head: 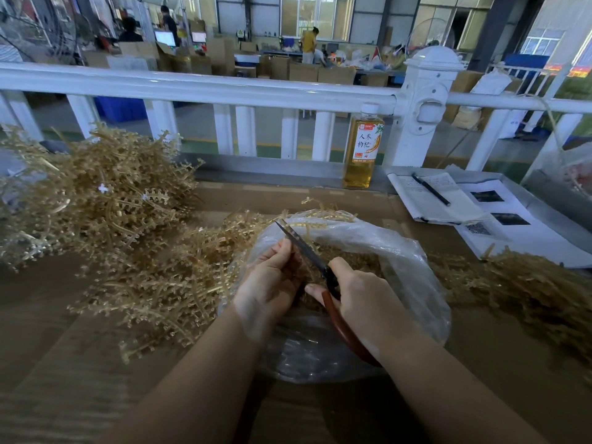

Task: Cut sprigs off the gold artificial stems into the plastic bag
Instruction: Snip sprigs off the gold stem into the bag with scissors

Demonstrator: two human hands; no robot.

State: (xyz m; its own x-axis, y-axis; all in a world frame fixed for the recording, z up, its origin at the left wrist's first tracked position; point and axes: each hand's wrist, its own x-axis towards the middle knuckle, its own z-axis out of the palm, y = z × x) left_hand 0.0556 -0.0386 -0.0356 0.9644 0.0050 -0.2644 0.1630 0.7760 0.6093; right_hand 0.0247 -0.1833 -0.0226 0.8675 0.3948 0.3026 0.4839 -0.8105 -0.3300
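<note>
We work over the open plastic bag, which lies on the tabletop just in front of us. Our right hand holds the scissors by the red handles, the fingers curled round them, and the blades point away and to the left, above the mouth of the bag. Our left hand is clenched on a gold stem just beside the blades; the stem itself is mostly hidden inside the hand, so we cannot tell how much of it remains. Cut sprigs already lie inside the bag. A big heap of gold stems lies to the left, and another pile to the right.

We think the main danger is the left thumb, which sits very close to the blade edge: a quick cut could catch it. Also, the blade tips reach near the far rim of the bag, so a sprig cut there may fall outside. The thin plastic could be snipped if the scissors go lower.
</note>
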